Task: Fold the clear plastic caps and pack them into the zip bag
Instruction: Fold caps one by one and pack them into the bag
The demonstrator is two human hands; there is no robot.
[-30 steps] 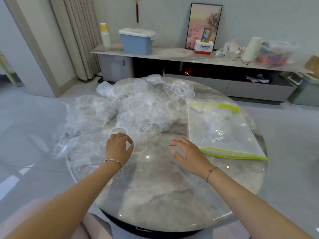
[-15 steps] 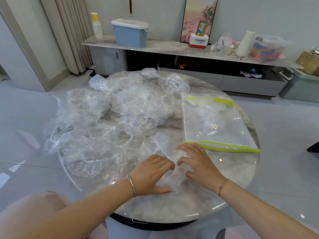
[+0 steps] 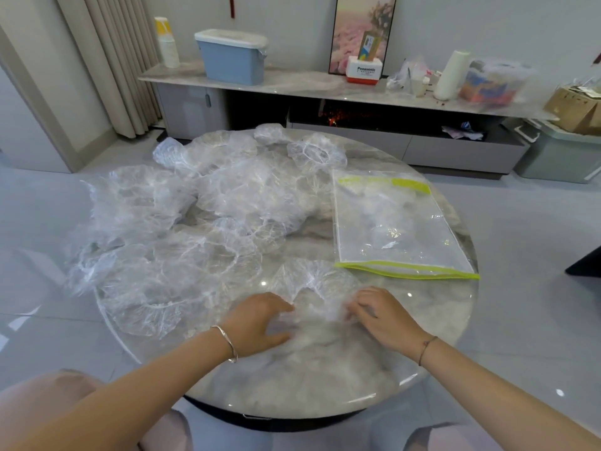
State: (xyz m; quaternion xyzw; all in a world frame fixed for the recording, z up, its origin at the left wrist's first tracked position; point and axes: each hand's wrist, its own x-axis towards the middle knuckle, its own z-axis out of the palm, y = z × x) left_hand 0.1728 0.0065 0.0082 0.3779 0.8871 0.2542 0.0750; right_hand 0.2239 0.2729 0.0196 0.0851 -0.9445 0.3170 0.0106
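Head view: one cap [image 3: 313,283] lies spread near the table's [image 3: 292,385] front edge, just beside the zip bag's [image 3: 390,222] near corner. The pile [image 3: 195,216] sits beyond it, to the left. My left hand [image 3: 260,323] curls half-closed on the cap's near-left rim. My right hand [image 3: 385,315] pinches the near-right rim (the film blurs the fingertips). Procedure, as I judge it: hold both rim points taut, flatten the dome, bring the edges together squarely, and press out trapped air before folding again.
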